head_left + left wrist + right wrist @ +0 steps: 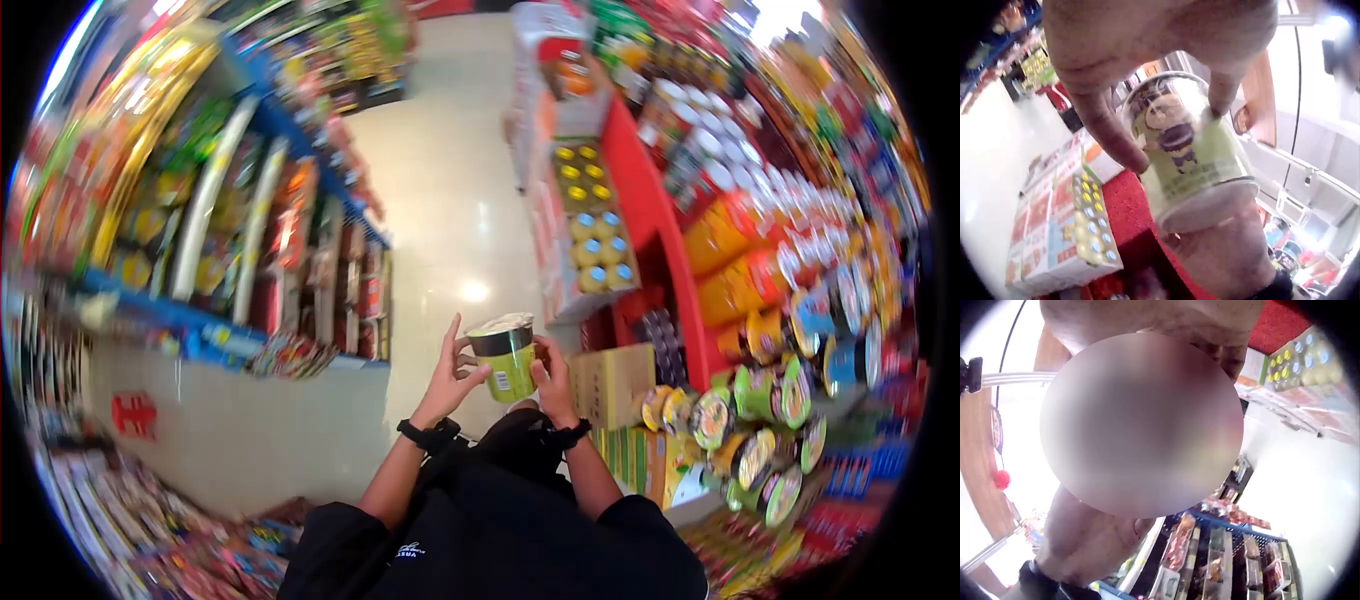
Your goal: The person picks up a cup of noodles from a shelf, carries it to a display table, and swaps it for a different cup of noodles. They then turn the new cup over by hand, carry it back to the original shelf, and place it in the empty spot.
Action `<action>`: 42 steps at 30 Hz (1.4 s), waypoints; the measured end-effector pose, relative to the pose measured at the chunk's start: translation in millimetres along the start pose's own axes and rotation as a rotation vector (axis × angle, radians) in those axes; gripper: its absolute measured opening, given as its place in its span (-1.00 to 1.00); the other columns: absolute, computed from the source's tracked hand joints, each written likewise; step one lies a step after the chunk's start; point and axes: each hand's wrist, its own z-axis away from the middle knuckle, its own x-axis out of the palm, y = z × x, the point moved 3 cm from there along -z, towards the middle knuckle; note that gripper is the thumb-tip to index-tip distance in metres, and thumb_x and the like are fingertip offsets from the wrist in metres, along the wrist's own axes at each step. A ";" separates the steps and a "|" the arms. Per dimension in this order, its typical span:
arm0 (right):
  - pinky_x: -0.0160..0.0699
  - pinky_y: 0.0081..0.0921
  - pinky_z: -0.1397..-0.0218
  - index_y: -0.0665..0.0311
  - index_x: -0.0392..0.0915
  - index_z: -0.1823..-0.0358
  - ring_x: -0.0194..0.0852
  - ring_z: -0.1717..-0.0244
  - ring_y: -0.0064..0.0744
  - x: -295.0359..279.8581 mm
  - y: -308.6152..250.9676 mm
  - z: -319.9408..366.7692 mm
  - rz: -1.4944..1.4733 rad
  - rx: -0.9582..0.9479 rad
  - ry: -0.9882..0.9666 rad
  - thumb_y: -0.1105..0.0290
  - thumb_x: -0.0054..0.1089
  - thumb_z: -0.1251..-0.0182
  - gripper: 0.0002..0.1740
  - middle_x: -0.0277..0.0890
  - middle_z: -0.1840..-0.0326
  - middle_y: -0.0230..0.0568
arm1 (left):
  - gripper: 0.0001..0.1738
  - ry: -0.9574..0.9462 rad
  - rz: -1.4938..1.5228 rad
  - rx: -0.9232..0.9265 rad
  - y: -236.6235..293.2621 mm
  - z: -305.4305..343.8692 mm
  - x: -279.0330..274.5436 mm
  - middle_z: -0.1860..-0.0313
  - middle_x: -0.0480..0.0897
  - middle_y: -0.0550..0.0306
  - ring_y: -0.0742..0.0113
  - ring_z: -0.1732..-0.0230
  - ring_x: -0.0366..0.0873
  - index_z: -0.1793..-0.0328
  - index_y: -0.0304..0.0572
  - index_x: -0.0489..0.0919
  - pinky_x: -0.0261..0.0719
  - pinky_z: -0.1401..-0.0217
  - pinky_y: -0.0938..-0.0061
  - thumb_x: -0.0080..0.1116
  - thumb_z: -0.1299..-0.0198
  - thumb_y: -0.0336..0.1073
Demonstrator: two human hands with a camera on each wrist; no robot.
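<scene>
A green cup-shaped container [507,372] with a black band and a pale lid is held upright, slightly tilted, between both hands in the head view. My left hand [447,378] grips its left side, thumb low, index finger pointing up. On the opposite side my right hand [555,380] has its fingers and thumb round the wall. The left wrist view shows the green cup [1188,150] with a printed cartoon figure, between finger and thumb of my left hand [1147,50]. A blurred disc hides the cup in the right wrist view, with my right hand [1154,315] above it.
Shelves [250,200] of packaged goods stand on the left. On the right are a box of bottles [592,215], a red display edge [640,190], a cardboard box [612,385] and several similar cups [755,455]. A tiled aisle floor [440,200] runs between.
</scene>
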 end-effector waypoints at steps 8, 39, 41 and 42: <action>0.49 -0.35 -0.20 0.20 0.34 -0.56 0.44 -0.28 -0.24 222.4 -64.0 41.8 0.108 -0.158 -0.920 0.00 0.63 0.03 0.09 0.41 -0.34 -0.15 | -0.31 0.539 0.333 0.226 -17.4 215.8 -156.4 -0.53 0.33 0.00 0.23 -0.31 0.53 -0.60 -0.16 0.14 0.72 -0.01 0.41 0.20 -0.45 -0.36; 0.18 -0.20 -0.61 0.27 -0.27 -0.73 0.15 -0.62 -0.12 568.4 -56.1 192.4 -0.123 0.146 -1.813 0.38 0.70 0.06 0.45 0.08 -0.66 0.02 | 0.07 1.201 0.241 0.472 -3.2 467.9 -331.3 -0.65 0.21 0.05 0.24 -0.61 0.19 -0.72 -0.29 0.02 0.14 -0.62 0.27 0.16 -0.38 0.30; 0.19 -0.19 -0.61 0.28 -0.31 -0.73 0.27 -0.55 -0.13 596.2 -54.4 177.7 -0.130 0.094 -1.757 0.39 0.69 0.04 0.46 0.15 -0.63 0.04 | 0.03 1.224 0.238 0.476 8.5 462.9 -365.3 -0.59 0.26 0.05 0.27 -0.52 0.31 -0.74 -0.25 -0.02 0.24 -0.57 0.31 0.27 -0.40 0.09; 0.21 -0.18 -0.59 0.29 -0.29 -0.73 0.29 -0.54 -0.13 612.1 -57.8 169.2 -0.142 0.062 -1.717 0.38 0.69 0.04 0.45 0.17 -0.62 0.05 | 0.03 1.266 0.209 0.417 18.6 460.1 -379.1 -0.58 0.28 0.03 0.26 -0.50 0.33 -0.75 -0.25 -0.05 0.28 -0.54 0.30 0.29 -0.40 0.02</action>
